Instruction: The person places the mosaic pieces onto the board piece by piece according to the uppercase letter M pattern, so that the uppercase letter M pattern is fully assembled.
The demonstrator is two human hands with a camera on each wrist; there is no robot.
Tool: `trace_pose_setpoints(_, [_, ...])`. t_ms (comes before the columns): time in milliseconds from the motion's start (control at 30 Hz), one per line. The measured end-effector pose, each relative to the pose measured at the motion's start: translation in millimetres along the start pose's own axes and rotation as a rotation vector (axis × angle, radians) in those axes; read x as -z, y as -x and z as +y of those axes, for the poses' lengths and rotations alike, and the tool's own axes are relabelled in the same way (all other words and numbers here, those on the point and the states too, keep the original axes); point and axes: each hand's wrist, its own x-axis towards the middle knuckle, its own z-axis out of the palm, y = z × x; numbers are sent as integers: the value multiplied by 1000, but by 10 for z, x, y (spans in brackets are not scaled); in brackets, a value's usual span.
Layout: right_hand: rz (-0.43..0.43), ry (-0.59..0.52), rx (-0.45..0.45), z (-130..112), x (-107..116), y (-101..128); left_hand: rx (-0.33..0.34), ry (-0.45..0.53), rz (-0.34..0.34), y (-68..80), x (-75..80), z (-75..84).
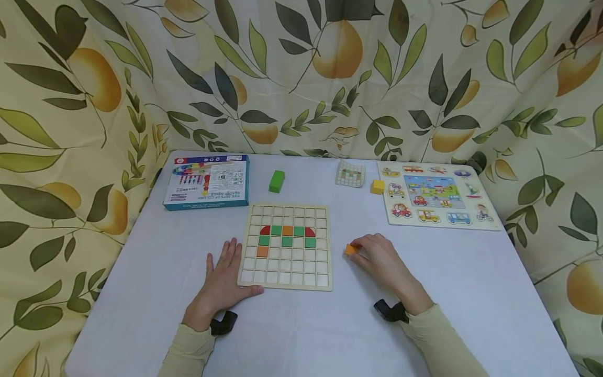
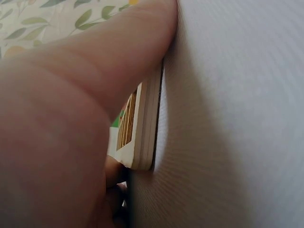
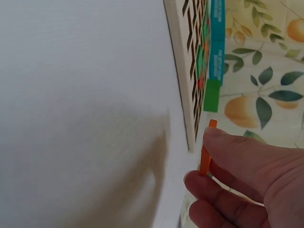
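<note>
A wooden grid board (image 1: 285, 246) lies at the middle of the white table, with red, green and orange tiles set in an arch shape. My left hand (image 1: 225, 277) lies flat on the table and touches the board's near left corner (image 2: 142, 142). To the right of the board, my right hand (image 1: 377, 256) pinches a small orange tile (image 1: 350, 249) between thumb and fingers (image 3: 228, 156). That orange tile (image 3: 206, 154) stands on edge just off the board's right side (image 3: 183, 71).
A teal box (image 1: 207, 181) lies at the back left, with a green block (image 1: 276, 180) beside it. At the back right are a vehicle peg puzzle (image 1: 435, 195), a yellow cube (image 1: 377, 187) and a checked card (image 1: 350, 173). A leaf-print curtain surrounds the table.
</note>
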Motion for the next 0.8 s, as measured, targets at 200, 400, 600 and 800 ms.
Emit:
trace_pose_setpoints(200, [-19, 5, 29, -131, -39, -146, -4, -1, 3, 1, 3, -1])
trace_pose_setpoints(400, [-39, 10, 67, -235, -102, -265, 1, 2, -2, -2, 0, 2])
trace_pose_setpoints(600, [-53, 20, 96, -322, -160, -345, 4, 0, -12, -2, 4, 7])
trace_pose_setpoints(800, [-65, 18, 120, -401, -207, -399, 8, -4, -18, -2, 8, 8])
